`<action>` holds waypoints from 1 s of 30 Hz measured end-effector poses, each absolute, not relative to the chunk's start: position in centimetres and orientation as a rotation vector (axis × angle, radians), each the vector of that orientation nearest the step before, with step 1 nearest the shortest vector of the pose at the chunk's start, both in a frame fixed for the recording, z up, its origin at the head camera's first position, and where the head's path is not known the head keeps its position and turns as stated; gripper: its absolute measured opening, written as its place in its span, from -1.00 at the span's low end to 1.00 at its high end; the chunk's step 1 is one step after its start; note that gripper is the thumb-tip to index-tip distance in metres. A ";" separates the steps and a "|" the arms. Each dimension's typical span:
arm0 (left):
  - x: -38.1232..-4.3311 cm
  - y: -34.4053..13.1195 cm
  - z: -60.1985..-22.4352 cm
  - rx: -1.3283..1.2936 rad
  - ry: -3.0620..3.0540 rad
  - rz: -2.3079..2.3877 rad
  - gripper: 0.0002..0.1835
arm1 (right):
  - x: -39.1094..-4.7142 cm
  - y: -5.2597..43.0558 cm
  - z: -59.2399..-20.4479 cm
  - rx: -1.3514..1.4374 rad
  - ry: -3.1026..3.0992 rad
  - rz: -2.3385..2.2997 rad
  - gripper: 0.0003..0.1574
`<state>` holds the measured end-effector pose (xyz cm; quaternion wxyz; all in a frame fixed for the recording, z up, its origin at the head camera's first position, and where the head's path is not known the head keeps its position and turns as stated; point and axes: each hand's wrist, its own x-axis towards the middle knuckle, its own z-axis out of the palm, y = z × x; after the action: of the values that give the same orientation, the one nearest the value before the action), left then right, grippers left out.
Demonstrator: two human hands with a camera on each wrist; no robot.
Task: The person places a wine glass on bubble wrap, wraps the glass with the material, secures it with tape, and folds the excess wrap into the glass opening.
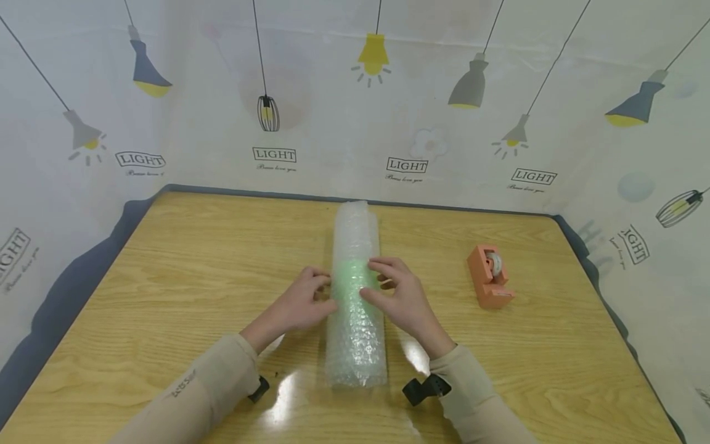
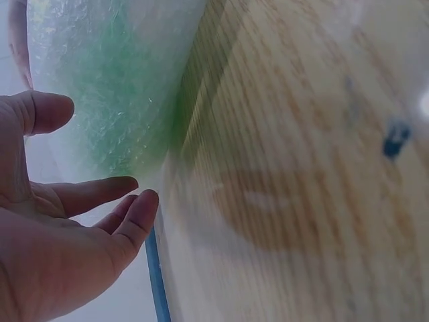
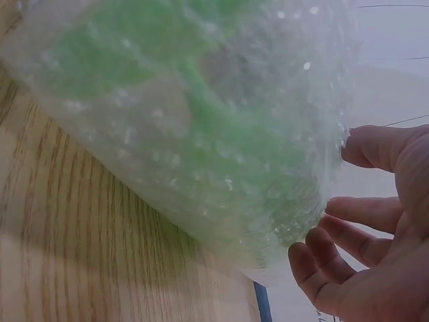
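Note:
A long roll of bubble wrap (image 1: 357, 345) lies on the table, pointing away from me, and a green thing (image 1: 352, 283) shows blurred through its layers. Its full shape is hidden by the wrap. On the left side of the roll is my left hand (image 1: 302, 301), fingers loosely bent and thumb tip right at the wrap. My right hand (image 1: 403, 299) is on the other side, with thumb and fingertips lightly at the upper right surface. In the right wrist view the fingers (image 3: 365, 213) spread along the wrap without curling round it.
An orange tape dispenser (image 1: 490, 277) with a roll of clear tape stands on the right of the wooden table (image 1: 222, 246). Behind the table hangs a pale cloth (image 1: 333, 123) printed with lamps, and it also runs along both sides.

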<state>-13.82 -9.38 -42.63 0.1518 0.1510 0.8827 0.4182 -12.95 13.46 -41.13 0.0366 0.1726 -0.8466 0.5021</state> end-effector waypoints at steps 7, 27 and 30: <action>-13.5 -9.6 -41.7 0.431 2.658 1.109 -0.27 | -13.1 13.5 -41.5 0.545 -2.616 1.541 -0.39; -14.2 -7.7 -40.2 0.825 2.864 0.962 0.14 | -13.2 13.3 -42.2 0.567 -2.584 1.545 -0.39; -14.5 -7.5 -40.2 0.822 2.869 0.919 0.16 | -13.3 13.3 -42.2 0.579 -2.578 1.556 -0.40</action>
<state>-14.46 -7.54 -40.17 0.0093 0.2632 0.9188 0.2942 -13.29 13.31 -42.20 0.0378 0.1886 -0.8401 0.5071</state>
